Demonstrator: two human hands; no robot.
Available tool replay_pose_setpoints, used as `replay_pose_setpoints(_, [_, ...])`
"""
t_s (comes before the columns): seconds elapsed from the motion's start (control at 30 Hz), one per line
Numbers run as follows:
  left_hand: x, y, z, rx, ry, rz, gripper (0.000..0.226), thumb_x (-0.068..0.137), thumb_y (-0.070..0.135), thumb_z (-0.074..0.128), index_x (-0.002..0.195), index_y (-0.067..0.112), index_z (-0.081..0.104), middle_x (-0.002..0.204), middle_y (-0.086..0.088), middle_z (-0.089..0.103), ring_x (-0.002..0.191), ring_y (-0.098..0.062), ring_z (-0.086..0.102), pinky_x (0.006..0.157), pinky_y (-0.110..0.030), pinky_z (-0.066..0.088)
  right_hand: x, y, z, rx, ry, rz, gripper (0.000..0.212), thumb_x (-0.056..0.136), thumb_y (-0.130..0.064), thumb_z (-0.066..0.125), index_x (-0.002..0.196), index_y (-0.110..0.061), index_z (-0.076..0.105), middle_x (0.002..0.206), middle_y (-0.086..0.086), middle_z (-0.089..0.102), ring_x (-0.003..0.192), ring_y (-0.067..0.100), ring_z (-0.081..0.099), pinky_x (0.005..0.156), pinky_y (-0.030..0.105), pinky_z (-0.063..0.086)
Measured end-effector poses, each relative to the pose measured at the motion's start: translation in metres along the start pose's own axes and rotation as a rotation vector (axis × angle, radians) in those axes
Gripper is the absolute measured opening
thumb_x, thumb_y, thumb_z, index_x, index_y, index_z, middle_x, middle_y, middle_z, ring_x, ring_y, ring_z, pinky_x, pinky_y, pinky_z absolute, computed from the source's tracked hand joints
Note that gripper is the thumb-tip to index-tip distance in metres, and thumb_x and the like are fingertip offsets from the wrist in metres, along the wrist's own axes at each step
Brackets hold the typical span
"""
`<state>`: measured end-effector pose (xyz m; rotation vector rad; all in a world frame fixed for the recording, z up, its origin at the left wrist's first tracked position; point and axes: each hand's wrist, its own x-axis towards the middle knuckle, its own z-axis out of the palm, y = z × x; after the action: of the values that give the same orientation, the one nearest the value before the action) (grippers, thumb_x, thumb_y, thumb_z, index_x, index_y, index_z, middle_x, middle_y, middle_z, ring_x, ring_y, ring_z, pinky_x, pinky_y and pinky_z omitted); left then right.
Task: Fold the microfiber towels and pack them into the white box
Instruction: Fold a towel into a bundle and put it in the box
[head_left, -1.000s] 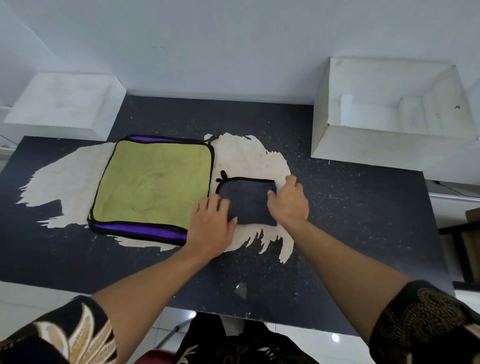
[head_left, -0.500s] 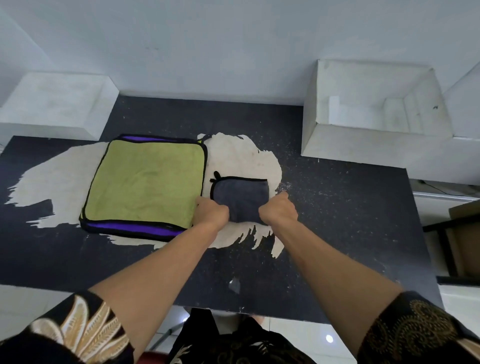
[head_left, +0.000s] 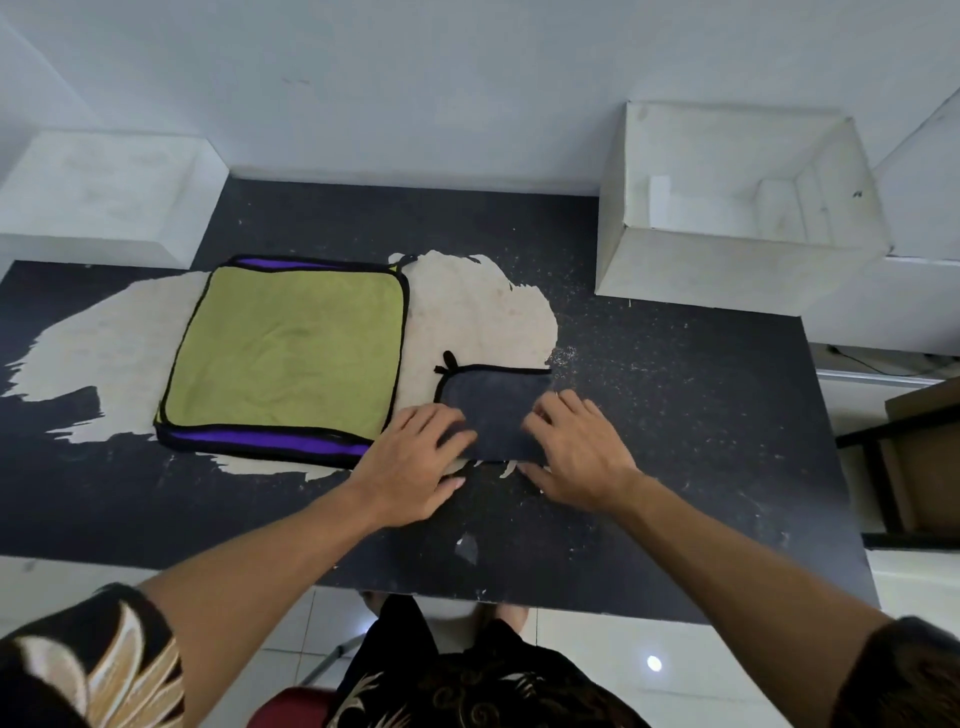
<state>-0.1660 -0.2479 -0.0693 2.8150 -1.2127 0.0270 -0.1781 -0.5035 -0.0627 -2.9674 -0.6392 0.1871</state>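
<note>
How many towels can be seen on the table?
3: green towel atop purple towel, left; folded grey towel under the left hand and right hand. More may lie hidden beneath.

- The grey towel (head_left: 498, 405) has its near-left corner under the fingers (head_left: 448, 422) of the left hand (head_left: 415, 460) and its near-right corner under the fingers (head_left: 546, 415) of the right hand (head_left: 579, 457); whether the folded edges line up there cannot be told.
- The left fingertips blur into the cloth.
- Left of the fingers, a green towel (head_left: 291, 348) covers a purple layer (head_left: 260, 442); only strips show, so the count beneath is unclear.
- Far beyond the right fingers, the white box (head_left: 727, 273) hides the near part of its floor behind its front wall.
- Behind the fingers, the left sleeve (head_left: 93, 667) and right sleeve (head_left: 906, 673) are cut by the bottom edge.
</note>
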Motion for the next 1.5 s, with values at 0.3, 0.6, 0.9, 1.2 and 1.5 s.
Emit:
replay_pose_setpoints(0.3, [0.013,-0.007,0.009,0.095,-0.095,0.009,0.046,0.072,0.015,0.068,0.117,0.004,0.067,0.107,-0.011,0.061,0.096,-0.029,0.056,0.087,-0.041,0.05,-0.003,-0.01,0.016,-0.127,0.066,0.002,0.016,0.076,-0.01,0.06,0.092,-0.011,0.057,0.088,0.009,0.056,0.077,0.03,0.053,0.064,0.04,0.046])
replay_pose_setpoints(0.6, [0.012,-0.01,0.015,-0.05,-0.009,-0.105,0.031,0.073,0.013,0.064,0.102,0.006,0.07,0.098,-0.006,0.062,0.091,-0.025,0.056,0.083,-0.04,0.051,-0.002,0.004,0.026,0.087,0.126,0.08,0.017,0.08,-0.012,0.045,0.087,-0.012,0.06,0.09,0.004,0.058,0.08,0.025,0.049,0.071,0.037,0.048])
replay_pose_setpoints(0.9, [0.016,-0.029,0.01,-0.235,-0.012,-0.111,0.033,0.076,0.028,0.053,0.101,0.013,0.069,0.098,0.003,0.058,0.099,-0.019,0.047,0.087,-0.038,0.048,0.004,0.007,0.015,0.297,0.095,0.18,0.02,0.074,-0.011,0.067,0.091,-0.015,0.059,0.099,-0.001,0.054,0.088,0.021,0.049,0.067,0.031,0.046])
replay_pose_setpoints(1.2, [0.051,-0.031,-0.007,-0.788,0.028,-0.589,0.04,0.096,0.041,0.056,0.13,0.023,0.048,0.107,0.002,0.066,0.097,-0.019,0.063,0.087,-0.04,0.051,0.026,0.016,0.004,0.674,0.119,0.522,0.017,0.094,-0.026,0.058,0.109,-0.024,0.051,0.093,-0.001,0.066,0.086,0.021,0.059,0.072,0.035,0.047])
replay_pose_setpoints(1.5, [0.072,-0.034,-0.006,-0.801,0.133,-0.752,0.033,0.096,0.026,0.062,0.127,0.016,0.056,0.109,0.003,0.059,0.108,-0.019,0.058,0.081,-0.021,0.037,0.046,0.011,-0.004,0.738,0.195,0.695,0.018,0.099,-0.023,0.055,0.115,-0.016,0.055,0.106,0.003,0.07,0.098,0.025,0.063,0.083,0.036,0.049])
